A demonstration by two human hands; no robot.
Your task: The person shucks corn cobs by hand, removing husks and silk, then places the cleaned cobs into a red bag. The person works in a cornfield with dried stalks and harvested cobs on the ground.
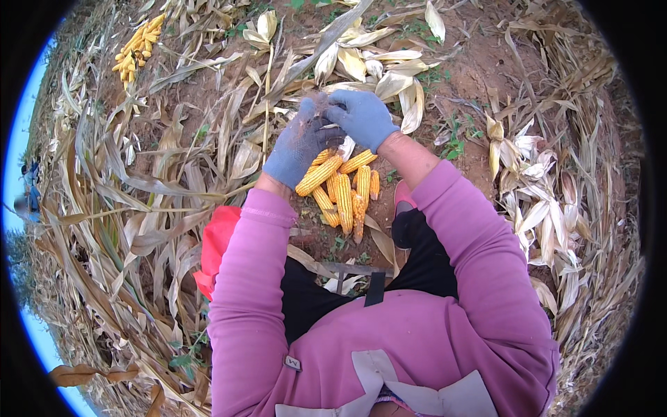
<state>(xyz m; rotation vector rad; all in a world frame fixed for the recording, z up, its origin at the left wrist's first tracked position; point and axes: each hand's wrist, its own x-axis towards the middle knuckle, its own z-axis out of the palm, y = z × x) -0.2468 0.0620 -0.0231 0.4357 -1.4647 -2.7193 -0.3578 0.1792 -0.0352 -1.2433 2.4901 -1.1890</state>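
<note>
My left hand (pixel 292 147) and my right hand (pixel 364 117), both in blue-grey gloves with darker palms, meet over a small pile of husked corn ears (pixel 345 198). Their fingers are curled together. A wispy brown tuft of corn silk (pixel 316 105) shows at the fingertips, between the left thumb and the right fingers. Whatever else is within the grip is hidden by the gloves. Just beneath the hands a whitish piece (pixel 346 147), perhaps husk, sticks out above the yellow ears. The ears lie on bare soil between my feet, several of them pointing toward me.
Pale loose husks (pixel 379 62) lie beyond my hands, and more husks (pixel 545 194) are heaped at the right. Dry stalks and leaves (pixel 139 208) cover the left side. Another pile of corn (pixel 141 47) sits far left. A red cloth or bag (pixel 221 243) is by my left leg.
</note>
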